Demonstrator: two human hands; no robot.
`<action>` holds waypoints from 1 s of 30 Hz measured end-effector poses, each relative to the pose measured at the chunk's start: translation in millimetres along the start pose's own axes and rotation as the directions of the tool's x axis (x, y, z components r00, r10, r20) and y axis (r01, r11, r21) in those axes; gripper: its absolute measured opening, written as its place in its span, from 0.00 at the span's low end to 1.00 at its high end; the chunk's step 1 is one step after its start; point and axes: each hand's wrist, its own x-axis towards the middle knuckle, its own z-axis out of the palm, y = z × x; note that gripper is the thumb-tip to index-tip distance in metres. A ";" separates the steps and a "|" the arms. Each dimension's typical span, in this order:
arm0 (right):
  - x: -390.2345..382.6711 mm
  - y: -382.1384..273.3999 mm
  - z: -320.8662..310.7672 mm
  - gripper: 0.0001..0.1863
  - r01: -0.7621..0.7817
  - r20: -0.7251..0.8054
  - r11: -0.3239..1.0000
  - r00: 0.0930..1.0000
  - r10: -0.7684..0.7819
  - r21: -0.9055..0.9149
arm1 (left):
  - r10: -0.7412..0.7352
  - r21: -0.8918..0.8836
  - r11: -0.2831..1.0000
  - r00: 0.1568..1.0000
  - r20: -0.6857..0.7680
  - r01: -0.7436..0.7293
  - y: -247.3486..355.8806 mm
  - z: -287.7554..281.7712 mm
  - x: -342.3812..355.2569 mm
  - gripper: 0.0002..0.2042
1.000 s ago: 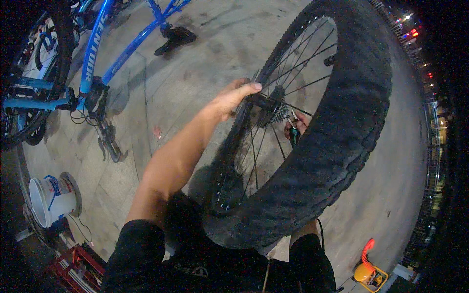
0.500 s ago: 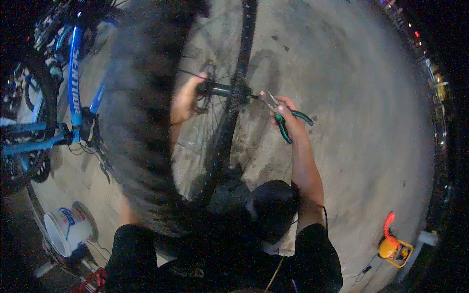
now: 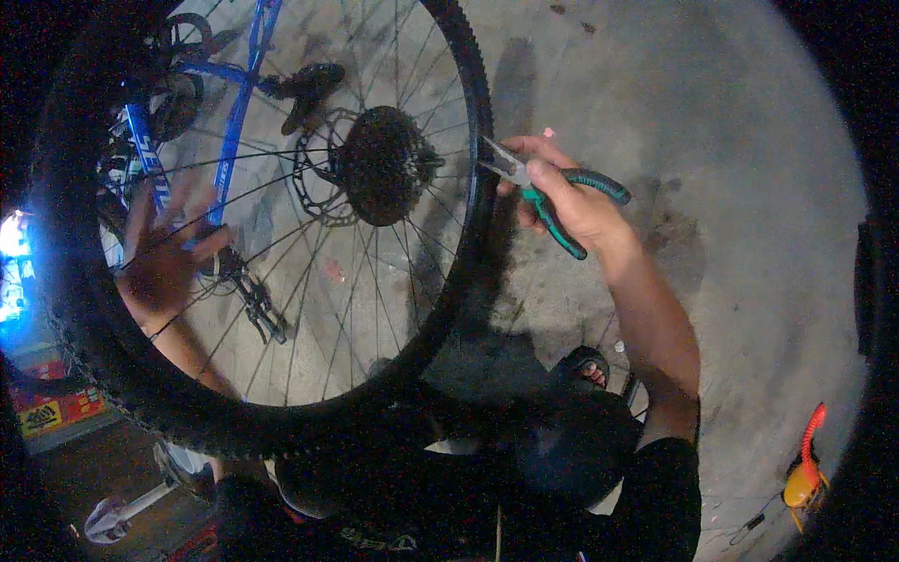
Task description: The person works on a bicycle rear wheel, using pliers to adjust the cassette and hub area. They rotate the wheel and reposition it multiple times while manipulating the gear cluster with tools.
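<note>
A bicycle wheel (image 3: 448,309) with a knobbly black tyre stands before me, its side facing up toward my view. At its hub sit a dark cassette (image 3: 384,167) and a brake disc (image 3: 314,192). My right hand (image 3: 588,214) grips long-nose pliers (image 3: 529,185) with green and black handles. Their jaws are parted and lie at the tyre's right edge; whether they touch it I cannot tell. Seen through the spokes at the left, my left hand (image 3: 169,253) is blurred, with its fingers spread and nothing visible in it.
Beyond the wheel lies a blue bicycle frame (image 3: 229,140), with a pedal (image 3: 314,89) near it. An orange-and-yellow object (image 3: 803,482) with a coiled hose sits at the lower right. Red and yellow boxes (image 3: 66,412) are at the left edge. Concrete floor (image 3: 740,244) extends to the right.
The wheel has swung from nearly edge-on to showing its side. My left hand has left the hub area and moved leftward, fingers spreading. My right hand still holds the pliers. The view has shifted.
</note>
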 end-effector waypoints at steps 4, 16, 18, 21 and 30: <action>14.1 -2.2 10.3 0.24 -0.020 -0.061 0.996 0.998 0.015 -0.089 | 0.206 0.101 0.977 0.951 -0.233 -0.187 42.5 -79.2 -71.6 0.36; 64.8 6.8 58.1 0.20 0.036 0.170 0.989 0.985 -0.012 -0.141 | 0.457 -0.088 0.882 0.885 -0.088 -0.464 87.3 -161.4 -109.0 0.37; 71.0 22.5 57.2 0.20 0.092 0.170 0.989 0.983 -0.072 -0.113 | 0.397 -0.101 0.916 0.914 0.084 -0.389 89.4 -162.4 -101.0 0.37; 75.9 32.0 47.3 0.19 0.137 0.173 0.988 0.977 -0.122 -0.073 | 0.451 -0.173 0.881 0.892 0.028 -0.440 77.4 -147.7 -93.4 0.39; 77.7 19.3 55.7 0.18 0.164 0.271 0.981 0.954 -0.130 -0.106 | 0.469 -0.286 0.866 0.865 0.179 -0.410 72.2 -174.4 -105.2 0.46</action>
